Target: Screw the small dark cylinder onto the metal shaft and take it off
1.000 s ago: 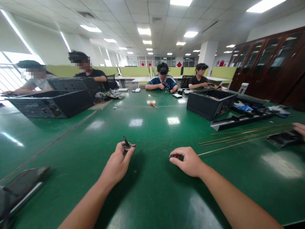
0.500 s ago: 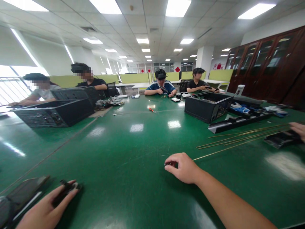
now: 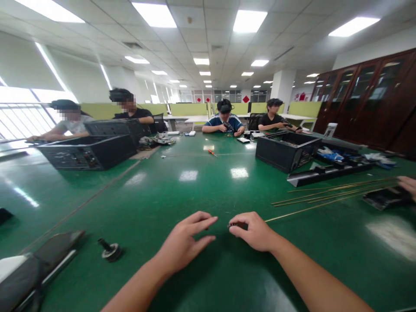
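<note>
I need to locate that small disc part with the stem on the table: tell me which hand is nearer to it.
Left. The left hand hovers just right of the disc part; the right hand is farther right, pinching a small dark piece.

Setting: an open-plan office that is serving as an electronics assembly workshop. Recessed light panels [image 3: 155,14] are running across a tiled ceiling, and yellow-green desk partitions [image 3: 188,108] are lining the far side. A large green work table [image 3: 182,190] is filling the room's centre. Several people [image 3: 223,122] are sitting along its far and left edges, working on parts. Opened black computer cases [image 3: 87,151] are standing near the left and right edges, with thin brass rods [image 3: 325,195] lying toward the right edge. Dark wooden cabinets [image 3: 364,104] are lining the right wall.
</note>
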The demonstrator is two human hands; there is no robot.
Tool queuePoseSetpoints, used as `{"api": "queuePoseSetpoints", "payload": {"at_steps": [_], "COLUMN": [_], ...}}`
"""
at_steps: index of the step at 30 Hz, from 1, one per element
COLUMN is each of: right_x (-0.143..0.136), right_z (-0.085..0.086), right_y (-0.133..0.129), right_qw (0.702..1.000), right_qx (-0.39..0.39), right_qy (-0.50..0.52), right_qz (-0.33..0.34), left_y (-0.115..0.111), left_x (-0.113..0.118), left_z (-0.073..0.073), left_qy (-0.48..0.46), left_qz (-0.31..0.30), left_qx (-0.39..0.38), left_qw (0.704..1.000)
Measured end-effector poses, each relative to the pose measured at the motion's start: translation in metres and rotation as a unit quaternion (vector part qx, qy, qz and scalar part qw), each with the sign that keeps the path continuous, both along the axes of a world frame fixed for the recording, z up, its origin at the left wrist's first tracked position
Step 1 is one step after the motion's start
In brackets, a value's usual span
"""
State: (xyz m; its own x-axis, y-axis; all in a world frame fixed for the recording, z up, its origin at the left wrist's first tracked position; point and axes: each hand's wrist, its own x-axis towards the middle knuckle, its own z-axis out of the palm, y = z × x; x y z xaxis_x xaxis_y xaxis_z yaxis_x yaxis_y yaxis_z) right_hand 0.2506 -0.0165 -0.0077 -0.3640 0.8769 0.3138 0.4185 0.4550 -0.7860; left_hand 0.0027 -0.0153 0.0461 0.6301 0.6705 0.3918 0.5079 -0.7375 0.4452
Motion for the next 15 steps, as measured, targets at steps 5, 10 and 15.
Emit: {"api": "queuePoseSetpoints", "payload": {"at_steps": [5,10,15], "right_x": [0.001,0.0,-0.002], "right_z": [-0.002,-0.008,-0.016], "right_y": [0.0,0.004,0.007], "right_qw": [0.987,0.964,0.963], "right_qx": [-0.084,-0.173,-0.208], "right_qy": [0.122,0.171,0.147], "right_qz": [0.067,0.106,0.087], "left_y": [0.013,0.012,0.012], "left_x": [0.056,0.047,-0.026], "left_z": [-0.018,-0.024,0.007], "left_qy": [-0.105,-0.183,-0.247], "left_qz": [-0.062,-0.025,0.214], "left_qx": [-0.072,-0.116,-0.068], "left_qw": [0.99,0.976,0.943]}}
